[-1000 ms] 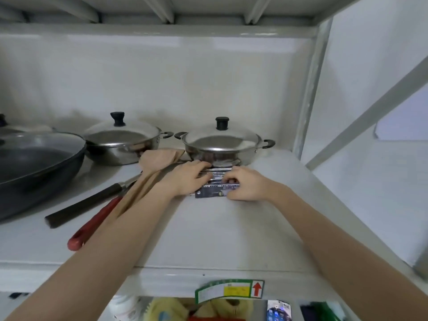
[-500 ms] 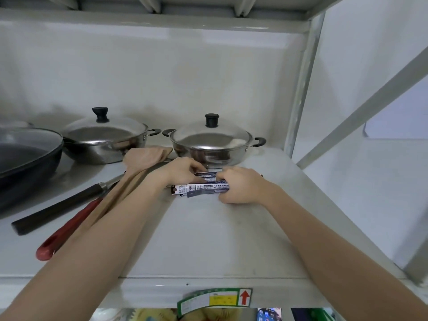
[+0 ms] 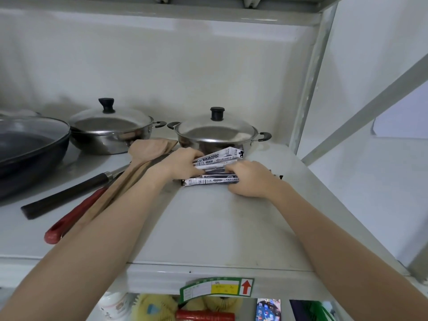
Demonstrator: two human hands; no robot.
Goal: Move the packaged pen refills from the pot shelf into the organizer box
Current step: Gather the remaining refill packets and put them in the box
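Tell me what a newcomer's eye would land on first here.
First, the two hands meeting mid-shelf: the left hand and right hand gather a fanned bundle of refill packs. Right behind them sits a lidded steel pot, with a second pot to its left. At far left a dark pan looms, with wooden spatulas lying beside it.

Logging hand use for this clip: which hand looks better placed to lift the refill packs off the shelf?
Left, narrowly. The left hand grips the fanned upper refill packs, already tilted up before the pot; the right hand grips only the low packs' end on the shelf.
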